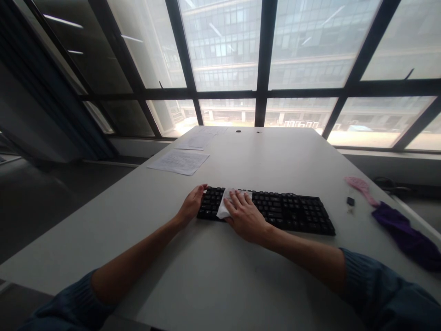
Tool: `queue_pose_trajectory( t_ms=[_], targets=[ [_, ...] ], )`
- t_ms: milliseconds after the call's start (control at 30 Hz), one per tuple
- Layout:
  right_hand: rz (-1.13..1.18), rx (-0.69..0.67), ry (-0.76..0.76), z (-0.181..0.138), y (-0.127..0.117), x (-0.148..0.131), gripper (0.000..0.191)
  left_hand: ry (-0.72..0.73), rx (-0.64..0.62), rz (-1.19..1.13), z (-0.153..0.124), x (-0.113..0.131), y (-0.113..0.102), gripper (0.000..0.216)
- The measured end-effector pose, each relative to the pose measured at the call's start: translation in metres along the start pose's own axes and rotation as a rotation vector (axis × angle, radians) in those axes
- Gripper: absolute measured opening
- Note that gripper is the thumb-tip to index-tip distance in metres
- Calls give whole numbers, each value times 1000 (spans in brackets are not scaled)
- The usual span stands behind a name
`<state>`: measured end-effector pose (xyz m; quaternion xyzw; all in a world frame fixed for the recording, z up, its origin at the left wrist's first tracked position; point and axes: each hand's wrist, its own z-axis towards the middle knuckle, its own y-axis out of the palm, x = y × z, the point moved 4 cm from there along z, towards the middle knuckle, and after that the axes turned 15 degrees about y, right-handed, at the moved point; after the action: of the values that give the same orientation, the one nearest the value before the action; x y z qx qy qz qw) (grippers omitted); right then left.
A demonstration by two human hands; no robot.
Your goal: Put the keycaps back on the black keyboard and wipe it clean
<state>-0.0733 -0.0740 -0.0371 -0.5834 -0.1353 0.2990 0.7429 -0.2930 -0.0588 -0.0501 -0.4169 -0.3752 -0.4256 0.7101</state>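
A black keyboard [296,212] lies on the white table. My left hand [190,204] holds it at its left end, the thumb toward the near side and the fingertips by the far corner. Under my right hand [246,217] is a white tissue [223,210], pressed down onto the keys left of the middle. The fingers of that hand lie over the tissue, slightly apart, and hide part of it. Part of the tissue sticks out to the left of the fingers.
Sheets of paper [179,162] lie at the table's left side. On the right are a pink hairbrush [360,185], a small dark object [350,201] and a purple cloth [404,232]. Large windows [223,46] stand beyond the table [275,156].
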Motion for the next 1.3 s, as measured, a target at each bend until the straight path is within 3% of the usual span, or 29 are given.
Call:
queue_pose_trajectory(
  t_ms=[133, 333, 500, 567, 667, 800, 1100, 1300],
  targets=[
    [11, 10, -1, 1, 1, 1, 64, -1, -1, 12, 0, 1, 0, 77],
    [17, -7, 208, 5, 2, 8, 87, 13, -17, 60, 2, -3, -3, 75],
    [28, -12, 195, 5, 1, 7, 83, 68, -73, 187, 3, -4, -3, 67],
    [41, -17, 131, 5, 1, 6, 77, 156, -91, 300, 1, 3, -2, 63],
    [56, -16, 39, 4, 4, 4, 71, 427, -151, 502, -5, 24, 4, 51],
    [66, 8, -13, 4, 7, 3, 72, 716, -353, 617, -19, 45, 18, 33],
    [70, -9, 13, 2, 2, 0, 83, 906, -522, 552, -28, 56, 28, 31],
    [49, -49, -15, 2, 1, 2, 80, 919, -619, 445, -32, 61, 29, 35]
  ],
)
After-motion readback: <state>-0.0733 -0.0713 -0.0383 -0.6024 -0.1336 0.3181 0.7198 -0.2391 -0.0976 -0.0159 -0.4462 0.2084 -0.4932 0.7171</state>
